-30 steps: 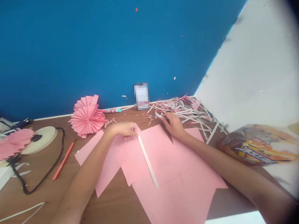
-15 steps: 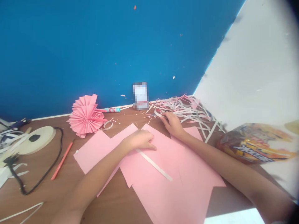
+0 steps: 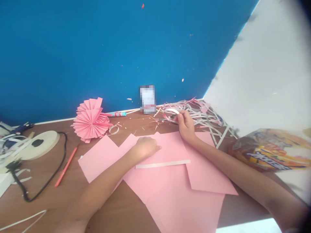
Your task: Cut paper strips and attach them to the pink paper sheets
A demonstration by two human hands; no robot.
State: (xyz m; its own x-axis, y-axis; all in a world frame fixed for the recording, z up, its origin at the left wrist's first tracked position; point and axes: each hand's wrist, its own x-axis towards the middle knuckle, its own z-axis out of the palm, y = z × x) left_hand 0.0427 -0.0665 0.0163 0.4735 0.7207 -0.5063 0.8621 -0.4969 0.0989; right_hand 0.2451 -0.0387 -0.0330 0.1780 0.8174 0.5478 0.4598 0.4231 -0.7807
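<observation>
My left hand (image 3: 146, 148) lies on the pink paper (image 3: 167, 181), its fingers curled in and pressed on the sheet near its far edge. Just below it, a white strip (image 3: 162, 164) runs almost level across the paper. My right hand (image 3: 186, 124) is closed on the rim of a tape roll (image 3: 170, 111), a thin white ring with red on its inside, lifted a little off the table. Under my right forearm lies another pink sheet (image 3: 206, 174). A smaller pink sheet (image 3: 99, 158) sits left of my left hand.
A folded pink paper fan (image 3: 91, 121) stands by the blue wall, beside a glue stick (image 3: 119, 114). Paper scraps (image 3: 204, 115) pile up at the back right. A snack bag (image 3: 267, 150), an orange pen (image 3: 66, 166), a black cord (image 3: 64, 155) and a phone (image 3: 147, 99) are around.
My right hand has raised the tape roll and drawn it slightly right. The white strip has turned from slanting to nearly level beneath my left hand, and the paper has shifted.
</observation>
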